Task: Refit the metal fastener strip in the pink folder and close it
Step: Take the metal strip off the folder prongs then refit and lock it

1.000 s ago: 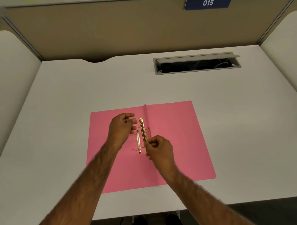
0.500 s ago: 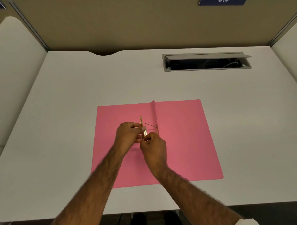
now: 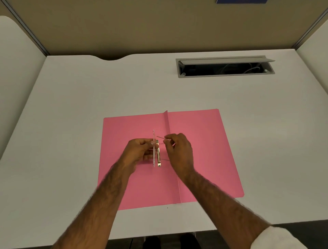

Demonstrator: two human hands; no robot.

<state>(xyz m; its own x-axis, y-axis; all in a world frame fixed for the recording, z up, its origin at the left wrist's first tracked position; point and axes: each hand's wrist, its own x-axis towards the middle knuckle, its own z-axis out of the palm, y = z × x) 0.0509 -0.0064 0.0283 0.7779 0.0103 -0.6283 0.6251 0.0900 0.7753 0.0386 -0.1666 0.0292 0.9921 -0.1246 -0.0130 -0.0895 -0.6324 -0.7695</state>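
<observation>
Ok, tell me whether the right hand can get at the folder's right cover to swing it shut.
Probably yes: the right hand hovers over the pink folder, whose right half lies bare. But its fingers pinch a thin prong, so it must let go first.

No text can be read; the blue sign (image 3: 241, 1) is cut off.

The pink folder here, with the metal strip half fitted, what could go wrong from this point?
1. The right hand pinches a thin prong that looks easy to bend or kink, and then it might not thread through the gold strip.
2. The left hand holds the clear strip upright by its edge; it could slip and fall out of line.
3. The pink folder lies loose on the white desk and may slide, since neither hand clearly pins it.
</observation>
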